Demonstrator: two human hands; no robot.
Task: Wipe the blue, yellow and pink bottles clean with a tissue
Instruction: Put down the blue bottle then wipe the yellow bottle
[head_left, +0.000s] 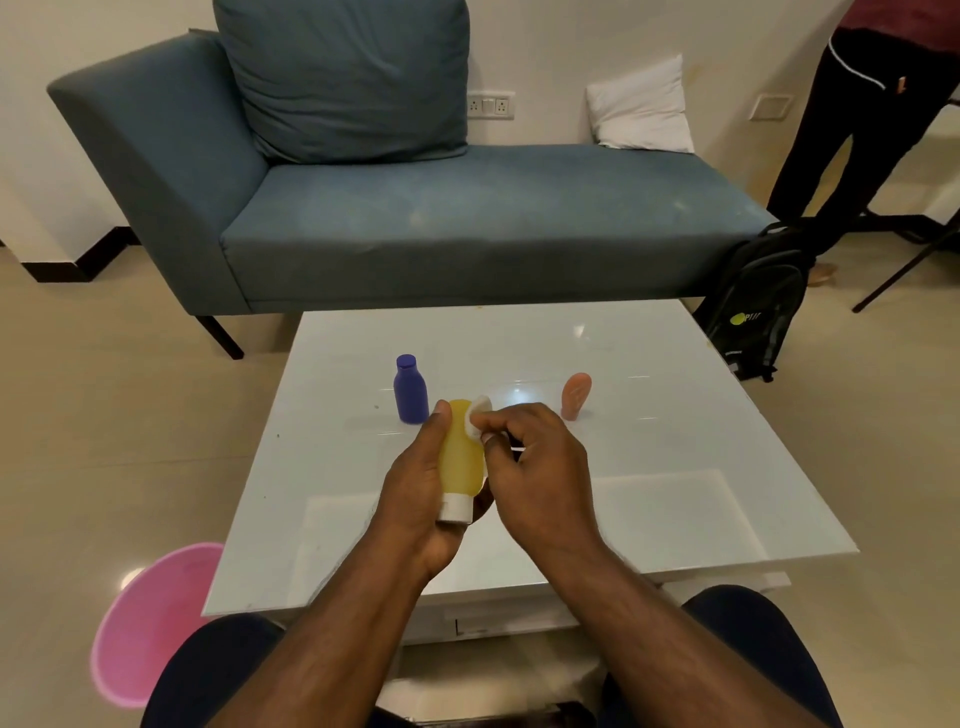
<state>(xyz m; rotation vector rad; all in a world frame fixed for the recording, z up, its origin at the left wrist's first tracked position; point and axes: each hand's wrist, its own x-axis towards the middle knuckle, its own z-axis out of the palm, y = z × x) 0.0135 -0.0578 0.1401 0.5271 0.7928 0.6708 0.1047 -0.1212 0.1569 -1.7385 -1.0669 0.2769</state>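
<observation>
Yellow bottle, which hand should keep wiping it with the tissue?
Probably the right hand: it already pinches the tissue against the yellow bottle, while the left hand grips that bottle.

1. You face a white glossy low table (649, 499); ceiling light glints off its top.
2. Behind it you see a blue-grey couch (467, 228) on dark legs, set against a cream wall (571, 31); a big blue cushion (343, 78) leans at its back, and a small white pillow (644, 104) sits at its far right.
3. On the wall you have a socket plate (488, 105) beside the cushion; a second plate (770, 106) lies further right.
4. The floor (104, 415) is pale beige tile with a dark skirting strip at the left.
5. A black backpack (758, 301) stands at the couch's right end; a person in dark trousers (852, 130) stands beyond it.
6. A pink bin (145, 623) sits on the floor left of the table.
</observation>
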